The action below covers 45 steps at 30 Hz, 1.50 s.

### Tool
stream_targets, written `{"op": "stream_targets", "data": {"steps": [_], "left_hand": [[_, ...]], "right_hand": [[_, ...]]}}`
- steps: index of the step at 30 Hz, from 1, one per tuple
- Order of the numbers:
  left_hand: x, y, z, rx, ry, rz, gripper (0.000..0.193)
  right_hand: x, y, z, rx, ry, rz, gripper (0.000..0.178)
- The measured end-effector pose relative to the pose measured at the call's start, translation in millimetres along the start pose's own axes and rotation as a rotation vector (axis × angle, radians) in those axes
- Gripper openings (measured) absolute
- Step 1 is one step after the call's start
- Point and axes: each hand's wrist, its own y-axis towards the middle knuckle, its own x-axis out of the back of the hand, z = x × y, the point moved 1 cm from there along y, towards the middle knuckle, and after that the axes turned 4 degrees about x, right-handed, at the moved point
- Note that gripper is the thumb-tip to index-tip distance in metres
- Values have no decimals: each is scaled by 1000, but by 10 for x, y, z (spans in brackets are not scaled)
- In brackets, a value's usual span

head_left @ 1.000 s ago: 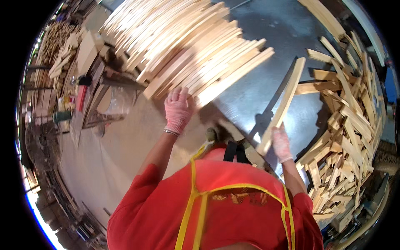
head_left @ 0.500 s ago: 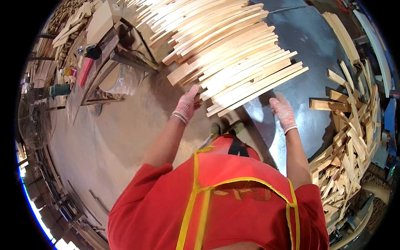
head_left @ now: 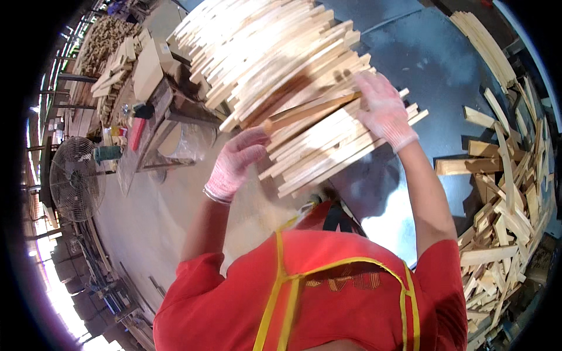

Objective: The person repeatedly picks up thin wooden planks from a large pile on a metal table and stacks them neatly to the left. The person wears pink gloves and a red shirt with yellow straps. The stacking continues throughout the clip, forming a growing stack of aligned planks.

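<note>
A row of pale wooden slats (head_left: 333,140) lies side by side on the metal table, running away from me. Among them one wider wooden board (head_left: 313,111) is tipped up, its near face in shadow. The board's left end is pinched by my left hand (head_left: 234,164), in a pinkish-white knit glove. My right hand (head_left: 383,108), gloved alike, closes on the other end, its fingertips reaching over the far side. Several narrow slats lie between the raised board and my body.
The grey metal tabletop (head_left: 404,50) extends to the right. Beyond it sits a heap of offcuts (head_left: 497,234), with a stack of long strips (head_left: 483,50) farther back. At left stand a cluttered bench (head_left: 158,126) and a floor fan (head_left: 76,178).
Both hands have moved from beside the near slats onto the row, taking hold of a board at its two ends. That board is now tilted up. My view has shifted slightly.
</note>
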Motion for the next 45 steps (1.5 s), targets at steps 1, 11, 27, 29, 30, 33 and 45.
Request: {"op": "stream_targets", "data": {"steps": [1,11,27,29,30,33,45], "left_hand": [[-181,31,-191,-43,-70,22,58],[-1400,1177,171,-498,-31,-39,102],[1709,2593,-281,-447,1130,-230,53],[1613,2661,-183,-292,855,-33,59],[1449,2545,-231,-49,628,90,63],[1248,2496,-66,-332,1226,132,71],[3545,3431,983,246,-105,-561,49]], "right_hand": [[-4,229,-161,-50,48,195,50],[568,664,819,-519,694,287,53],[-913,-1231,1015,-1431,647,316,130],[-934,-1142,1113,-1376,563,265,128],[-931,-1100,1168,-1346,521,244,127],[-1144,-1383,1050,-1310,683,115,113],[-1266,-1593,966,-1224,635,89,100]]}}
